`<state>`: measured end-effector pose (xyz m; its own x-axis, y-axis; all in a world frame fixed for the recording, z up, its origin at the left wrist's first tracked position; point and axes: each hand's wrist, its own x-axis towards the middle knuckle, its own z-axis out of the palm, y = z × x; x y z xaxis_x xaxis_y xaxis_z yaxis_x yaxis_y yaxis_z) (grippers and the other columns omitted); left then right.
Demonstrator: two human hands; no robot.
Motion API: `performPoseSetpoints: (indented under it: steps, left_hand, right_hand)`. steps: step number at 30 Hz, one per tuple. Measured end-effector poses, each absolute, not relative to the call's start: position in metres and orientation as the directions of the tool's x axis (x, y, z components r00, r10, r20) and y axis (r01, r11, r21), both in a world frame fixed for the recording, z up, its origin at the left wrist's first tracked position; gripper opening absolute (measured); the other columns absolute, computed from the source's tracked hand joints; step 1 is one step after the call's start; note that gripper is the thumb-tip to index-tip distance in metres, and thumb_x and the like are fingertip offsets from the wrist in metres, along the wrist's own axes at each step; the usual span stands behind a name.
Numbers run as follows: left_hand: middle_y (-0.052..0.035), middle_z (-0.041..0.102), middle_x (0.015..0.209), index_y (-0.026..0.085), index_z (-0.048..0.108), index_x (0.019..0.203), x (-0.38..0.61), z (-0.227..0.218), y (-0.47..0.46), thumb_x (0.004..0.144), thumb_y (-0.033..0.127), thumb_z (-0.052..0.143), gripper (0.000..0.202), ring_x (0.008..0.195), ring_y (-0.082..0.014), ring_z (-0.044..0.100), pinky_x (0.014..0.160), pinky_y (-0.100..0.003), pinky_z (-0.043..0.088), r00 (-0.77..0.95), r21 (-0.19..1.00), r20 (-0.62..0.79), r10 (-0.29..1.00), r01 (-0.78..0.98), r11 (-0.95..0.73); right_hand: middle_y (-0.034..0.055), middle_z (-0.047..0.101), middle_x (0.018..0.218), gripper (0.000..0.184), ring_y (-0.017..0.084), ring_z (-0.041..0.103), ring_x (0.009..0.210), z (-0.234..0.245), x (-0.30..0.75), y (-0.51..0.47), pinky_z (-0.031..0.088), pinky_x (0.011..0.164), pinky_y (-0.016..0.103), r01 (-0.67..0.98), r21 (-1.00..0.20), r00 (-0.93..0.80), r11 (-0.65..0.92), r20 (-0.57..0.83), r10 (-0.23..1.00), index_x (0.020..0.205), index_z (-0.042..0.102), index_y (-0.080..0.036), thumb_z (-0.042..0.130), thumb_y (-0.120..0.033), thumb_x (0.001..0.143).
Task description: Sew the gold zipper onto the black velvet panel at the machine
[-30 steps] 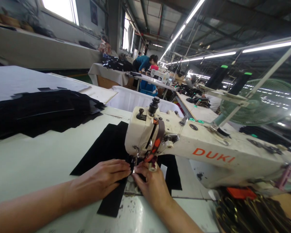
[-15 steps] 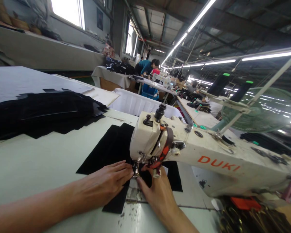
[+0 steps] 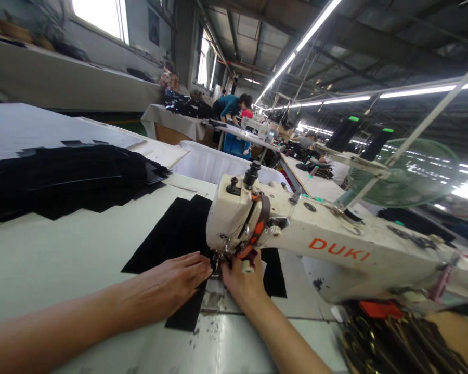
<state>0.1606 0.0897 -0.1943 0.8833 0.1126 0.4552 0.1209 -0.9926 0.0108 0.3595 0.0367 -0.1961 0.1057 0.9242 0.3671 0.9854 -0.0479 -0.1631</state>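
Observation:
A black fabric piece [image 3: 171, 236] lies flat on the pale sewing table [image 3: 62, 259], running under the head of a cream sewing machine [image 3: 296, 234] marked DUKI. My left hand [image 3: 171, 283] lies flat on the fabric, fingers stretched toward the needle. My right hand [image 3: 244, 283] rests on the fabric just under the machine head; its fingertips are hidden behind the presser foot area.
A heap of black fabric pieces [image 3: 62, 174] lies at the left. A white bin [image 3: 218, 163] stands behind the table. A green fan [image 3: 409, 166] is at the right. A tangle of dark and gold items [image 3: 398, 343] lies bottom right. People work at far tables [image 3: 230, 106].
Both hands have slid forward with the fabric toward the needle. My right hand's fingers have moved under the machine head.

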Motion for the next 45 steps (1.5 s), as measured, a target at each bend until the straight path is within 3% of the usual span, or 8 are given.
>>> performPoseSetpoints:
  steps: [4,8,11,14,21,32,39,45]
  left_hand:
    - [-0.0135,0.07,0.12,0.008,0.066,0.122,0.161,-0.185,0.089,0.105,0.014,0.037,0.035,0.114,-0.0232,0.064,0.11,-0.035,0.046,0.886,0.051,0.446,0.129,0.119,-0.992]
    - [-0.0108,0.069,0.122,0.013,0.065,0.124,0.159,-0.179,0.089,0.104,0.015,0.039,0.033,0.115,-0.0213,0.063,0.109,-0.033,0.047,0.895,0.128,0.403,0.192,0.153,-0.98]
    - [-0.01,0.068,0.124,0.014,0.065,0.125,0.159,-0.176,0.088,0.102,0.014,0.041,0.032,0.116,-0.0216,0.064,0.107,-0.033,0.049,0.904,0.16,0.363,0.227,0.179,-0.971]
    - [-0.0113,0.068,0.126,0.012,0.064,0.125,0.159,-0.175,0.086,0.099,0.008,0.042,0.035,0.118,-0.0212,0.064,0.108,-0.032,0.049,0.913,0.147,0.339,0.227,0.187,-0.971]
    - [-0.0093,0.069,0.128,0.013,0.066,0.126,0.158,-0.173,0.083,0.096,0.004,0.042,0.039,0.123,-0.0192,0.062,0.113,-0.03,0.045,0.913,0.105,0.353,0.205,0.179,-0.978]
    - [-0.0037,0.073,0.121,0.02,0.073,0.12,0.154,-0.19,0.095,0.105,0.031,0.046,0.033,0.112,-0.0175,0.07,0.104,-0.028,0.053,0.777,0.546,0.363,0.515,0.27,-0.793]
    - [-0.002,0.072,0.124,0.024,0.071,0.124,0.152,-0.195,0.096,0.102,0.025,0.052,0.03,0.116,-0.0172,0.068,0.104,-0.028,0.053,0.793,0.469,0.422,0.44,0.224,-0.854]
    - [-0.004,0.068,0.13,0.022,0.066,0.131,0.151,-0.191,0.091,0.1,0.011,0.044,0.039,0.122,-0.0165,0.062,0.108,-0.026,0.049,0.854,0.245,0.445,0.272,0.176,-0.954]
  right_hand:
    - [0.0089,0.071,0.087,0.015,0.029,0.066,0.091,-0.191,0.366,0.04,0.048,0.09,0.043,0.99,-0.14,0.05,0.002,0.366,0.929,0.086,0.073,-0.021,0.058,-0.017,0.09]
    - [0.0134,0.069,0.11,0.022,0.032,0.063,0.105,-0.177,0.379,0.011,0.051,0.088,0.044,0.991,-0.098,-0.042,0.089,0.403,0.914,0.108,0.069,-0.018,0.067,-0.023,0.087]
    - [0.0118,0.069,0.109,0.023,0.028,0.064,0.099,-0.175,0.382,-0.006,0.052,0.086,0.042,0.96,0.002,-0.245,0.28,0.489,0.837,0.116,0.067,-0.019,0.063,-0.017,0.092]
    - [0.0054,0.072,0.094,0.023,0.023,0.067,0.084,-0.184,0.379,-0.004,0.052,0.077,0.035,0.907,0.042,-0.377,0.419,0.522,0.765,0.112,0.068,-0.021,0.062,-0.01,0.093]
    - [0.0039,0.072,0.09,0.008,0.022,0.067,0.079,-0.195,0.371,0.011,0.051,0.072,0.034,0.909,0.01,-0.357,0.417,0.533,0.767,0.098,0.071,-0.021,0.065,-0.018,0.094]
    - [0.0027,0.069,0.087,0.013,0.019,0.064,0.078,-0.192,0.375,0.014,0.049,0.071,0.03,0.891,0.063,-0.425,0.45,0.466,0.776,0.085,0.064,-0.021,0.062,-0.011,0.094]
    - [0.002,0.068,0.082,0.013,0.018,0.065,0.072,-0.192,0.373,0.016,0.049,0.068,0.029,0.906,0.043,-0.389,0.422,0.481,0.785,0.082,0.064,-0.021,0.065,-0.014,0.092]
    - [0.0024,0.069,0.081,0.014,0.018,0.066,0.073,-0.195,0.373,0.017,0.051,0.07,0.029,0.906,0.026,-0.377,0.421,0.5,0.78,0.083,0.067,-0.022,0.061,-0.017,0.096]
